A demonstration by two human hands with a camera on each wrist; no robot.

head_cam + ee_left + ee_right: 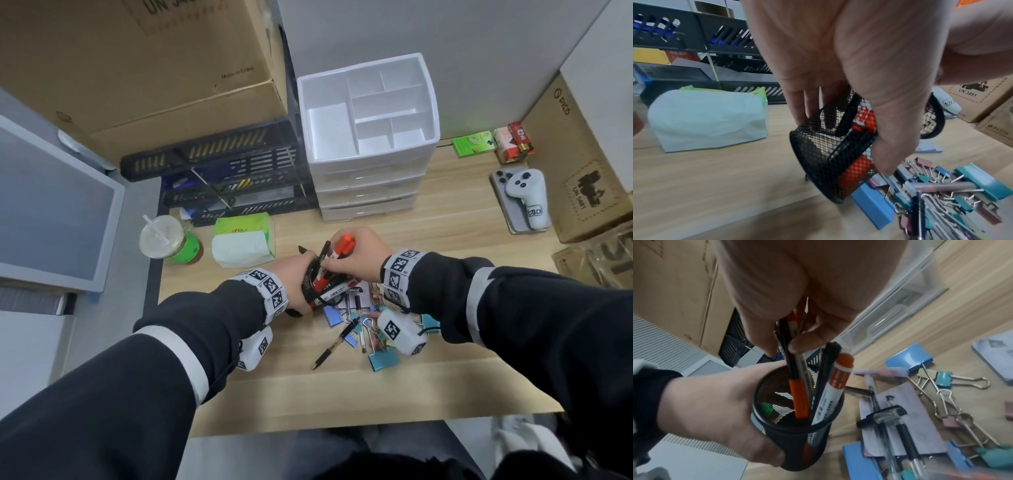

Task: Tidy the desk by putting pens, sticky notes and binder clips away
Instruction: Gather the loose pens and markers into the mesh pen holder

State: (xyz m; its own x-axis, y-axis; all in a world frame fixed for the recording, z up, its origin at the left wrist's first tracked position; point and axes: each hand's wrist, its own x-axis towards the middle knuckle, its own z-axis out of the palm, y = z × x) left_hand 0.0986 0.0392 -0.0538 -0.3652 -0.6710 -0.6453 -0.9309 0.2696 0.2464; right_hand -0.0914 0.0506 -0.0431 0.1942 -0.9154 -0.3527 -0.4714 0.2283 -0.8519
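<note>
The pens (795, 369) are going into a black mesh cup (797, 426). The cup is tipped and held just above the desk (445, 377), near the front. The left hand (294, 274) wraps its fingers around the cup. The right hand (356, 255) pinches a small bunch of pens at their tops, with their lower ends already inside the cup. A fat red marker (836, 386) leans in there too.

To do this well, I think the left hand should stand the cup straighter, so nothing slides out. The right hand should let the pens sink to the bottom before it lets go.

More pens and a heap of binder clips (383, 356) lie on the desk right under the hands. A blue pad (333, 315) lies there too. It may be sticky notes, but I cannot tell. The white drawer box (368, 178) stands farther back.

The hands hide part of the heap. How many pens the right hand holds is hard to count.
</note>
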